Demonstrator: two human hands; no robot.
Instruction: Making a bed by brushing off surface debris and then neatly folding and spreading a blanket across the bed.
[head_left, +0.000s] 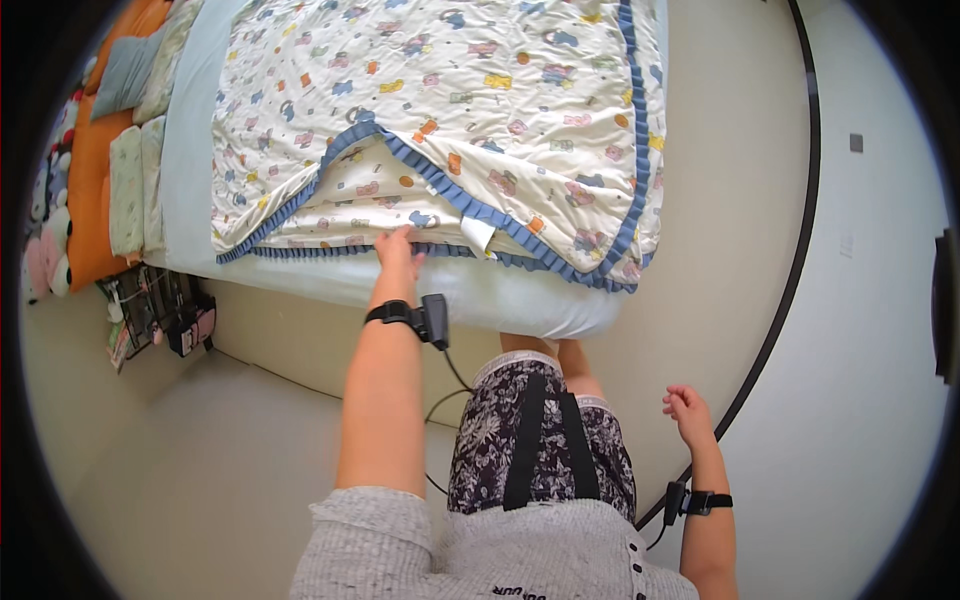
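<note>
A white quilt (450, 97) with cartoon animals and a blue ruffled border lies on the bed. Along its near side the upper layer is folded back in a peak, so the lower layer shows beneath. My left hand (397, 251) reaches over the near ruffle of that lower layer; its thumb stands apart, and no cloth is visibly pinched. Just right of it, a white label (478, 236) sticks out from the upper layer's ruffle. My right hand (688, 412) hangs in the air away from the bed, fingers loosely bent around nothing.
A pale fitted sheet (525, 292) covers the mattress. Pillows (127, 161), an orange cushion (97, 187) and plush toys (49, 259) line the left end. Below them stands a black rack (154, 304) with bags. Cables run from straps on both my forearms.
</note>
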